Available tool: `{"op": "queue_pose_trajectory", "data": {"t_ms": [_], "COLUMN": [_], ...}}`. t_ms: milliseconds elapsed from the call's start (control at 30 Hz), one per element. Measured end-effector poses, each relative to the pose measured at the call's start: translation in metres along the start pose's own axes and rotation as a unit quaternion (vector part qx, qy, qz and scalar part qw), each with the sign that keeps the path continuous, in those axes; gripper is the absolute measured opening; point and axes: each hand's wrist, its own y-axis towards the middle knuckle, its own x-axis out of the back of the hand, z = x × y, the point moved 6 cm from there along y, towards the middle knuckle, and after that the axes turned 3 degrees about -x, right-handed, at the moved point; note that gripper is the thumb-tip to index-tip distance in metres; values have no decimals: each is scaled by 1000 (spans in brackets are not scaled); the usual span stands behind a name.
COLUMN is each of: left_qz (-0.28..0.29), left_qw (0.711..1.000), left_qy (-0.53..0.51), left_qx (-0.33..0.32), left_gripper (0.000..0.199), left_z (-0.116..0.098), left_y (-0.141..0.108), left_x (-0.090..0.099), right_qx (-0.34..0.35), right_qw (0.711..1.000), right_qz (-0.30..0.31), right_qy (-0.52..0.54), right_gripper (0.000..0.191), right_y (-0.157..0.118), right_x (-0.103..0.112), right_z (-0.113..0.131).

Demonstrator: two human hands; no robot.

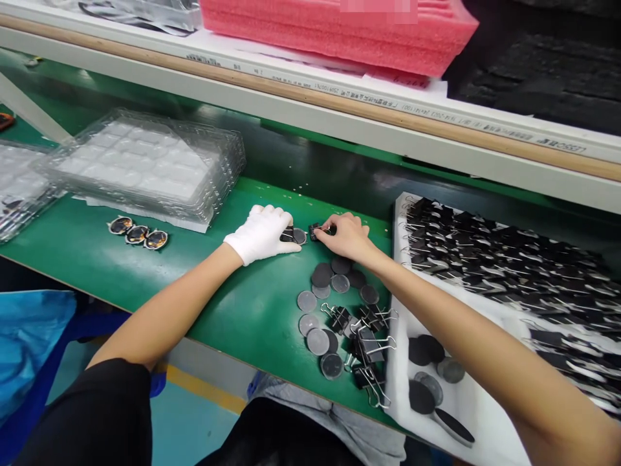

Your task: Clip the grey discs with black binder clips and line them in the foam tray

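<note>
My left hand (264, 234), in a white glove, is closed around a black binder clip (287, 233) at the middle of the green bench. A grey disc (299, 236) lies against that clip, by the gloved fingertips. Just to the right, my bare right hand (343, 234) pinches another black binder clip (315, 231) between thumb and fingers. Nearer the bench's front are loose grey and black discs (317, 341) and a pile of black binder clips (367, 343) with silver handles.
A white foam tray (400, 388) at the right holds rows of clips and several discs. Clear plastic trays (145, 162) are stacked at the left, behind three shiny round parts (138, 234). A shelf with pink foam (330, 32) spans the back.
</note>
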Motion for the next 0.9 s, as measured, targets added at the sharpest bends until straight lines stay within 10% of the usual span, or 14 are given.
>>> {"op": "queue_pose_trajectory", "data": {"t_ms": [200,900], "left_qz": [4,30], "left_qw": [1000,996], "left_qy": [-19,-86], "left_qx": [-9,-8], "left_gripper": [55,49], "left_z": [-4,-4], "left_y": [2,7], "left_x": [-9,-16], "right_qx": [-43,26], "right_qw": [997,996], "right_qz": [-41,-71], "right_qy": [58,41], "right_gripper": [68,60], "right_y": [15,48], "right_x": [13,-24], "right_z": [2,10]}}
